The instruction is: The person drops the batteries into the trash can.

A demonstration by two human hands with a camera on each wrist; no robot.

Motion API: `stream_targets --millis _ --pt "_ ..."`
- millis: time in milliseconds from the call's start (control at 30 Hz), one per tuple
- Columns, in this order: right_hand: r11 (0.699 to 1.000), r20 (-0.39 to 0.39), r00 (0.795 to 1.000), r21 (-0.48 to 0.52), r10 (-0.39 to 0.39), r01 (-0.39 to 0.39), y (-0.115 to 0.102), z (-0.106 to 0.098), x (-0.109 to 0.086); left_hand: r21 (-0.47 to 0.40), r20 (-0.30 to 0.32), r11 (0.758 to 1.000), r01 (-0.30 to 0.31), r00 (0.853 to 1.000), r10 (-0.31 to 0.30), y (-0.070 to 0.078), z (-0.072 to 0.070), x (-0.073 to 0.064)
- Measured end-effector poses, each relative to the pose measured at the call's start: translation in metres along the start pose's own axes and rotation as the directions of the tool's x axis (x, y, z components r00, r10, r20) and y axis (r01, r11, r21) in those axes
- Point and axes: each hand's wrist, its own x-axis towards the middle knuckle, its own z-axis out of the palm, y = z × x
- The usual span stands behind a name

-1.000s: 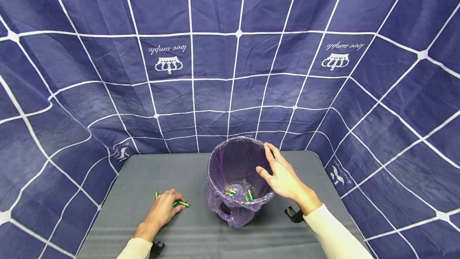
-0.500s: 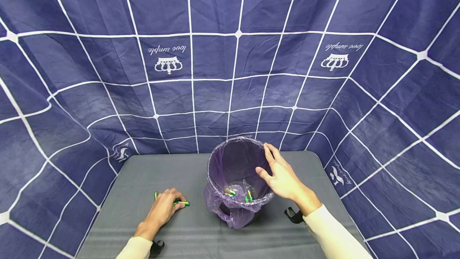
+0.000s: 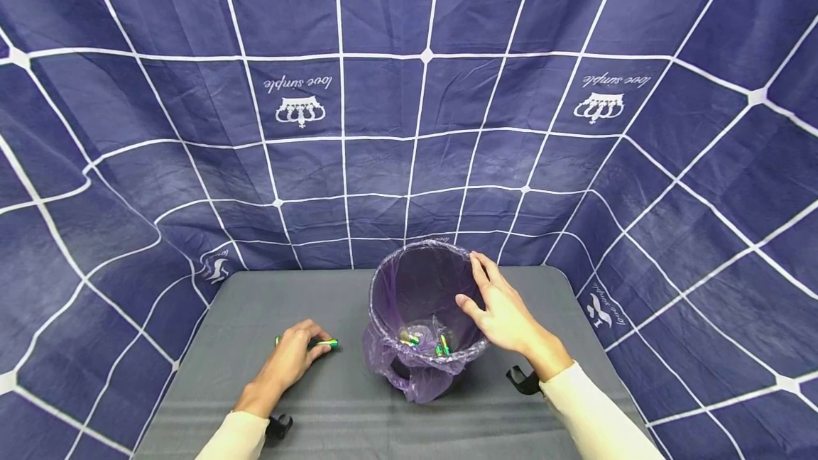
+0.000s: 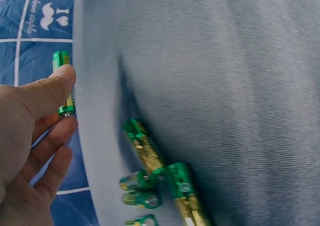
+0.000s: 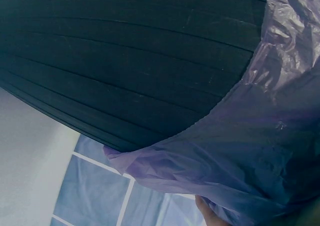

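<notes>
My left hand [image 3: 294,353], over the left part of the table, pinches a green and gold battery [image 4: 61,58] between thumb and fingers. In the head view one end of that battery [image 3: 329,343] sticks out past the fingertips. Several loose batteries [image 4: 145,151] lie on the table below the hand, partly blurred; the hand hides most of them in the head view. My right hand [image 3: 508,318] holds the right rim of a dark trash can [image 5: 130,61], thumb on the inner side. The can wears a purple plastic liner [image 3: 424,382] folded over its rim.
A few green batteries [image 3: 443,346] lie inside the can, at the bottom of the liner. Grey cloth covers the table [image 3: 307,410]. Blue curtains [image 3: 377,169] with white lines enclose it at the back and both sides.
My left hand has shifted slightly away from me, and the battery at its fingertips has moved along with it. The right hand and the trash can stay in place.
</notes>
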Motion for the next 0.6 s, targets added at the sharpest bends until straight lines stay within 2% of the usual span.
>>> stream_targets --millis 100,167,200,267,333,400,433,533,600 --pt "1.0 0.002 1.0 0.005 0.003 -0.003 -0.001 -0.001 0.0 -0.04 -0.092 0.995 -0.088 0.992 0.084 -0.001 -0.001 0.003" --pt "1.0 0.003 1.0 0.01 0.003 -0.003 -0.001 -0.001 0.0 -0.064 -0.152 0.985 -0.161 0.977 0.15 -0.002 -0.001 0.005" --pt "1.0 0.002 1.0 0.01 0.003 -0.003 -0.001 -0.001 0.0 -0.087 -0.181 0.973 -0.213 0.964 0.194 -0.011 0.005 0.008" --pt "1.0 0.002 1.0 0.01 -0.001 0.001 -0.001 -0.001 0.001 -0.095 -0.208 0.964 -0.249 0.952 0.226 -0.01 0.003 0.011" --pt "1.0 0.001 1.0 0.009 -0.004 0.004 -0.001 -0.001 0.001 -0.098 -0.207 0.963 -0.25 0.952 0.226 -0.007 -0.001 0.015" --pt "1.0 -0.001 1.0 0.009 -0.006 0.006 0.0 -0.001 0.0 -0.091 -0.191 0.971 -0.221 0.961 0.201 0.0 -0.006 0.018" --pt "1.0 -0.001 1.0 0.007 -0.006 0.006 0.0 -0.001 0.0 -0.067 -0.171 0.981 -0.182 0.971 0.169 0.013 -0.015 0.018" --pt "1.0 -0.004 1.0 0.008 -0.007 0.007 0.0 -0.001 0.0 -0.05 -0.133 0.99 -0.132 0.983 0.124 0.026 -0.026 0.022" --pt "1.0 -0.004 1.0 0.01 -0.005 0.005 0.0 -0.001 0.0 -0.049 -0.122 0.992 -0.117 0.986 0.11 0.034 -0.032 0.024"
